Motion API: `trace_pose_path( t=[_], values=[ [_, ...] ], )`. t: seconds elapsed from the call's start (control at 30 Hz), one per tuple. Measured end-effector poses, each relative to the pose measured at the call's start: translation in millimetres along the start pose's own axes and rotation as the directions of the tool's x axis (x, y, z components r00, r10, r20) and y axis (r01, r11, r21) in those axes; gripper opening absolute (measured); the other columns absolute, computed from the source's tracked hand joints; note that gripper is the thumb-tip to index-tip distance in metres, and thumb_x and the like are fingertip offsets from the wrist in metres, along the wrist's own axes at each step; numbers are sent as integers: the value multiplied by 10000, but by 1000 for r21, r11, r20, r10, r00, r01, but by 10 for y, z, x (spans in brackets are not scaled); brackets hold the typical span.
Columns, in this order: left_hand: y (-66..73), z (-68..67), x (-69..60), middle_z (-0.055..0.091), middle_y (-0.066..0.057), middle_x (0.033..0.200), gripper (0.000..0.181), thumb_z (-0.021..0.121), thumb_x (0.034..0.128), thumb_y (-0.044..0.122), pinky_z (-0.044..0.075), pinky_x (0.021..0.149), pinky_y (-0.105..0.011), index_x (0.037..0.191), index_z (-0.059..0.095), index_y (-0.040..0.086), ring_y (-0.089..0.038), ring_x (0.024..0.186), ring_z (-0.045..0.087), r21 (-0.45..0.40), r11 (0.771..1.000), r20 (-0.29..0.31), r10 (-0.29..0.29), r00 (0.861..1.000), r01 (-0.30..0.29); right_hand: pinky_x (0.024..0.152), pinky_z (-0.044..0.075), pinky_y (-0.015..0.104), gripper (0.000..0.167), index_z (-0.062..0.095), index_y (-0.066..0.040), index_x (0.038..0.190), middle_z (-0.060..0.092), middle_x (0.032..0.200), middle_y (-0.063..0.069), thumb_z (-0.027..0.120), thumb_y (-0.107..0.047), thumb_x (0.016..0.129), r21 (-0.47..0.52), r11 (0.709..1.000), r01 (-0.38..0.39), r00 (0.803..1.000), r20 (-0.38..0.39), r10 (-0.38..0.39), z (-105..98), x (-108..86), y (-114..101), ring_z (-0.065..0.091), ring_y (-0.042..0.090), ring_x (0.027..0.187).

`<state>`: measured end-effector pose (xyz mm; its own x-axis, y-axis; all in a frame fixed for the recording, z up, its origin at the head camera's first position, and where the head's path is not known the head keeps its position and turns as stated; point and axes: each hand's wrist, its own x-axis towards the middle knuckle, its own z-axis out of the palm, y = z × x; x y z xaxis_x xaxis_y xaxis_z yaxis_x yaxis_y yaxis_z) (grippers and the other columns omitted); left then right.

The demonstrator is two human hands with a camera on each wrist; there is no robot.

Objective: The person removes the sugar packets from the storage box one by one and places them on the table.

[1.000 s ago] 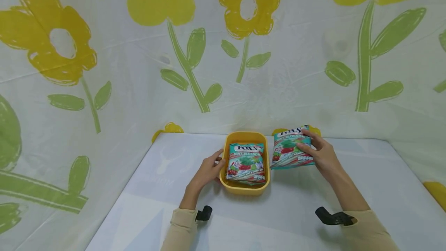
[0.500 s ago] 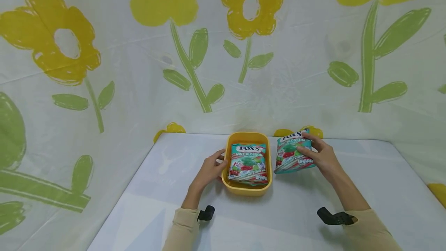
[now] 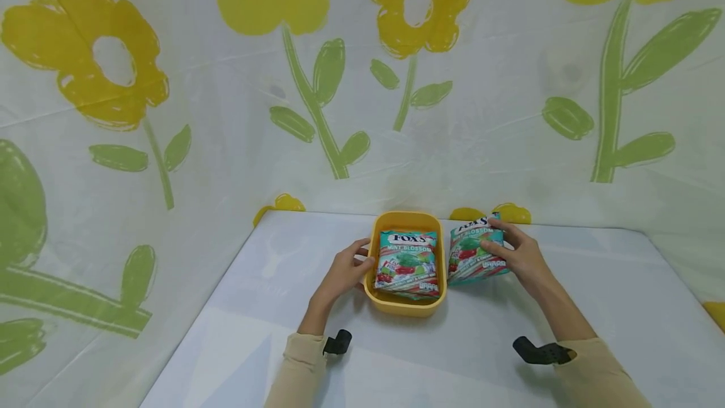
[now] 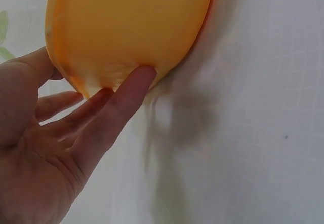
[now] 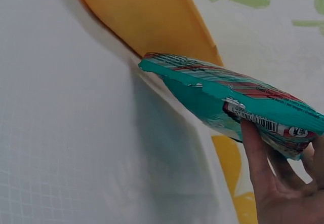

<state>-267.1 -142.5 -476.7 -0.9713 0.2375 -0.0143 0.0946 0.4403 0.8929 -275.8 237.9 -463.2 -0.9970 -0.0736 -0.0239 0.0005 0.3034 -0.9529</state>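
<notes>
My left hand (image 3: 342, 272) holds the left side of a yellow plastic container (image 3: 404, 308). Inside it lies a teal bag of Fox's Mint Blossom candy (image 3: 409, 263), printed side up. In the left wrist view, fingertips (image 4: 139, 77) press the container's outer wall (image 4: 131, 21). Just to the right of the container, my right hand (image 3: 523, 260) grips a matching candy bag (image 3: 476, 255) by its right side. This bag is tilted, raised off the table with a shadow below. In the right wrist view, its underside and barcode (image 5: 263, 122) show above the fingers.
A white table (image 3: 572, 282) lies under the work. Behind it hangs a pale cloth (image 3: 481, 162) printed with yellow flowers and green leaves. A black wrist mount (image 3: 338, 342) sits on the left forearm, another mount (image 3: 540, 352) on the right.
The right hand's bag has come lower and closer to the container's right rim, its top tilting back. My left hand stays on the container. The head view has shifted slightly.
</notes>
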Motion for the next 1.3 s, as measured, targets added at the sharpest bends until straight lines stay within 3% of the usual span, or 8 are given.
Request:
trace_pose_path(
  t=[0.27, 0.53, 0.6, 0.73, 0.87, 1.1, 1.3],
  values=[
    [8, -26, 5, 537, -206, 1322, 535, 551, 1000, 229, 623, 545, -360, 1500, 391, 126, -318, 1061, 662, -18, 1000, 35, 13, 999, -12, 782, 542, 152, 750, 302, -219, 1547, 313, 1552, 212, 641, -454, 921, 5, 1000, -15, 1000, 2, 15, 62, 21, -17, 414, 308, 1287],
    [0, -13, 10, 541, -209, 1309, 528, 530, 1013, 239, 621, 539, -360, 1505, 385, 111, -242, 951, 661, 4, 1000, 36, 30, 999, -31, 796, 548, 173, 759, 296, -203, 1548, 320, 1553, 217, 633, -469, 922, -36, 999, -22, 1000, 9, 23, 61, 56, 18, 454, 280, 1227],
    [5, -11, 6, 542, -203, 1310, 529, 531, 1013, 242, 622, 544, -362, 1506, 384, 116, -239, 953, 659, 8, 1000, 34, 25, 999, -25, 875, 536, 248, 770, 291, -184, 1550, 299, 1572, 219, 634, -468, 922, -63, 998, -23, 1000, 5, 23, 58, 60, 27, 426, 317, 1276],
    [7, -11, 7, 541, -200, 1306, 530, 534, 1012, 235, 624, 550, -369, 1506, 384, 116, -247, 973, 661, 6, 1000, 31, 23, 999, -23, 1080, 427, 510, 806, 285, -153, 1551, 235, 1604, 221, 659, -462, 908, -102, 994, -31, 999, 7, 32, 68, 70, 36, 325, 391, 1393],
    [10, -13, 9, 542, -203, 1302, 530, 535, 1011, 233, 623, 549, -370, 1505, 386, 110, -243, 962, 661, 9, 1000, 26, 29, 999, -29, 1132, 328, 620, 836, 288, -142, 1549, 237, 1599, 232, 688, -457, 886, -136, 990, -36, 999, 12, 38, 87, 89, 53, 319, 412, 1385],
    [19, -15, 1, 550, -198, 1299, 528, 530, 1014, 223, 622, 544, -371, 1508, 381, 111, -259, 976, 674, 11, 999, 25, 32, 999, -32, 1100, 318, 683, 858, 311, -119, 1533, 270, 1562, 276, 714, -469, 861, -280, 960, -1, 1000, -7, -1, 129, 120, 127, 302, 466, 1381],
    [13, -12, 4, 553, -202, 1301, 528, 528, 1015, 218, 620, 535, -376, 1507, 379, 99, -281, 988, 681, 10, 999, 26, 41, 999, -41, 1055, 372, 691, 847, 321, -23, 1507, 361, 1481, 329, 718, -418, 872, -408, 911, 61, 997, -23, -77, 199, 132, 174, 387, 489, 1317]
  ],
)
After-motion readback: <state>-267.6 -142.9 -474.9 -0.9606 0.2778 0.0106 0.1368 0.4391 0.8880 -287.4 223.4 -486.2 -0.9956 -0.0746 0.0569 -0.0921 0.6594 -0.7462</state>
